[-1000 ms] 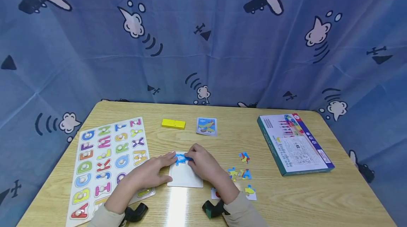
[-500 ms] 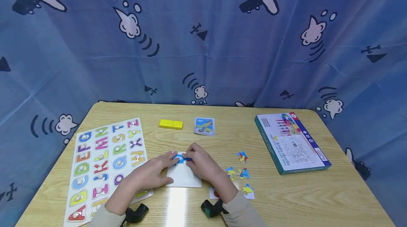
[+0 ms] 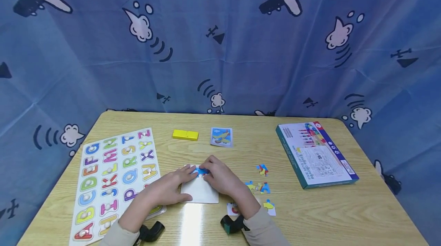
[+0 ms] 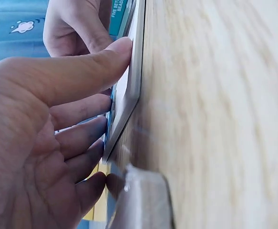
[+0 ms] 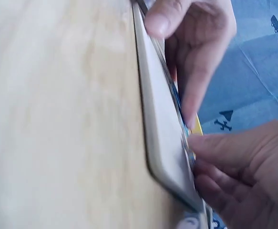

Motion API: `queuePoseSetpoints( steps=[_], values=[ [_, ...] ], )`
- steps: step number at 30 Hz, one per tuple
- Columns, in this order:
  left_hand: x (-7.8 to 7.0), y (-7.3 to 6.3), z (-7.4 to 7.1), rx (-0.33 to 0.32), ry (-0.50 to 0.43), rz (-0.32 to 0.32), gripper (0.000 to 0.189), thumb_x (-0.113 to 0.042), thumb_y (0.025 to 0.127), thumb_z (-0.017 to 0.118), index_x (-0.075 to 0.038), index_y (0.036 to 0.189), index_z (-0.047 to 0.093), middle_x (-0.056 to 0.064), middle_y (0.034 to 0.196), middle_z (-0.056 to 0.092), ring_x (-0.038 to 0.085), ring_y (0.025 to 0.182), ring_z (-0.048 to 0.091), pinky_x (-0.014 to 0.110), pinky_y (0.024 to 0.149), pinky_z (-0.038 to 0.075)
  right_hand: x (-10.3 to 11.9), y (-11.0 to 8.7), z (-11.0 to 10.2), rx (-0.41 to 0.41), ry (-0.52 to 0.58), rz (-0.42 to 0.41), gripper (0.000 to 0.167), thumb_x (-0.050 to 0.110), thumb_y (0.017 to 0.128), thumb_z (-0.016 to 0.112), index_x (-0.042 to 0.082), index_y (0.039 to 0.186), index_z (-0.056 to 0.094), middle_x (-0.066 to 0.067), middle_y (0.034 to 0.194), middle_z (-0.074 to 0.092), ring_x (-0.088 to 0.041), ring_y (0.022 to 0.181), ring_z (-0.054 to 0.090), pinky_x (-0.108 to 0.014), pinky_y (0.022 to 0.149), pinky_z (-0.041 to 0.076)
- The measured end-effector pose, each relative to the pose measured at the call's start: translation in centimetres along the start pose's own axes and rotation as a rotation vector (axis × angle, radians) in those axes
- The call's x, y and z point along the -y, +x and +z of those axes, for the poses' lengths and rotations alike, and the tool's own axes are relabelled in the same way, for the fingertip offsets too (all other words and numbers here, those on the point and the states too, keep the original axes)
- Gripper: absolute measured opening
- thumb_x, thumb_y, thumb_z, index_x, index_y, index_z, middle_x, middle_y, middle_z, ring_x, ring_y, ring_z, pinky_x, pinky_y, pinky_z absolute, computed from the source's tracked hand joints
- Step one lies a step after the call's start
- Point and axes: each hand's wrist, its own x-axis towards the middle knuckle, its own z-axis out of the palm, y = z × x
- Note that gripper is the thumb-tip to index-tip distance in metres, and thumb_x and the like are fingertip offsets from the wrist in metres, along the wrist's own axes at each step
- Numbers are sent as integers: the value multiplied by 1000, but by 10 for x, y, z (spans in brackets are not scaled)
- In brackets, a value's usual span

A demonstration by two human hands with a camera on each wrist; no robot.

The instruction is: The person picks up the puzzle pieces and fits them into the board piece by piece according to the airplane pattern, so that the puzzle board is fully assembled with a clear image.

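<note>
Fingers of the left hand were extended, the thumb apart from them and resting on the white tray. At the near right, loose puzzle pieces lay just beside the right sleeve; a sideways sweep could have scattered them. At the tray's far edge, the right hand pinched a blue puzzle piece, close to the left fingertips. Uneven pressure there could have tipped the piece; insufficient left-hand bracing could have let the tray slide. Farther back, the picture card lay well apart from both hands.
</note>
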Motion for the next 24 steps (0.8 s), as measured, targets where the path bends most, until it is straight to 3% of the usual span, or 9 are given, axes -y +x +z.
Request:
queuePoseSetpoints(
  steps=[8,17,24],
  values=[
    [3,0,2,-11,-7,2,68,-34,82,73,-10,140,48,3,153,34,26,143,26,47,113,31,-10,-12,-23,20,66,26,34,13,91,63,6,124,61,-5,119,60,-19,107,59,-37,92,51],
    [4,0,2,-21,-18,0,68,-33,82,73,-10,140,47,3,153,34,27,143,25,49,112,30,-41,-41,-56,-101,112,105,36,10,89,66,7,124,61,-6,122,61,-28,112,59,-44,91,51],
    [3,-1,1,-25,-12,3,69,-33,82,73,-11,141,47,2,153,34,27,143,26,49,112,31,-70,-69,-78,-129,79,129,38,10,89,65,7,126,59,-9,128,59,-32,115,57,-48,93,50]
  ],
)
